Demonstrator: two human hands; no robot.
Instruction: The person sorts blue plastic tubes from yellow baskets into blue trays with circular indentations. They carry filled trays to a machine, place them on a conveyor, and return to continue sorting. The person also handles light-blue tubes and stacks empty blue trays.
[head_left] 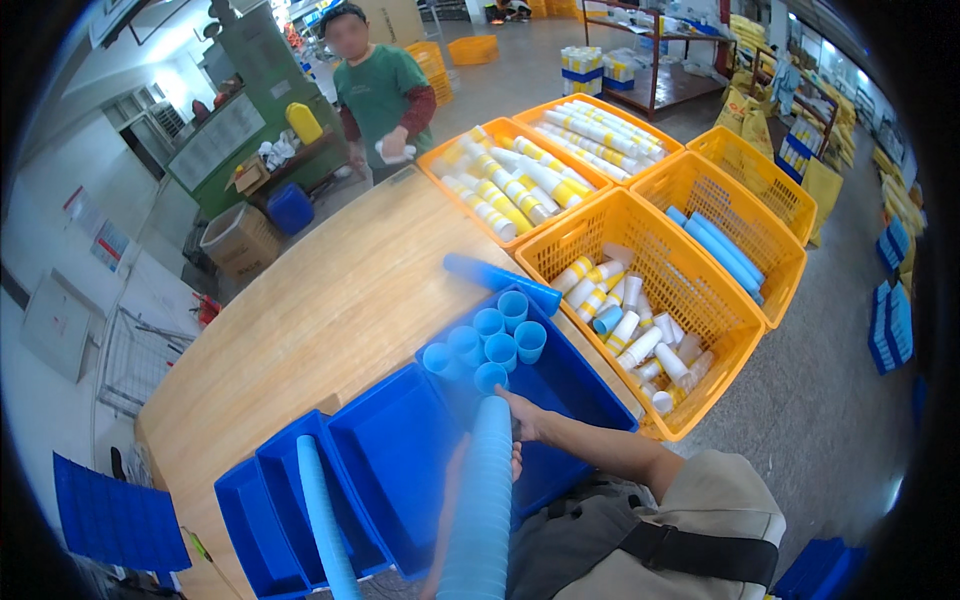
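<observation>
A long stack of nested light-blue plastic cups [478, 500] rises from the lower edge toward the blue trays. My left hand [516, 462] is closed round it, fingertips showing on its right side; the rest is behind the stack or blurred. My right hand [522, 413] grips the stack near its upper end, its fingers partly hidden. Just beyond that end is a single blue cup [491, 377]. Several more loose blue cups [500, 348] stand in the right-hand blue tray [590, 400]. Another long stack of blue cups [322, 510] lies across the left trays.
Smaller blue trays [385, 440] line the wooden table [270, 330]. A rolled blue sleeve [500, 283] lies behind the cups. Orange crates hold white-and-yellow cups [640, 330], wrapped stacks [510, 180] and blue stacks [715, 250]. Across the table stands a person in green [385, 90].
</observation>
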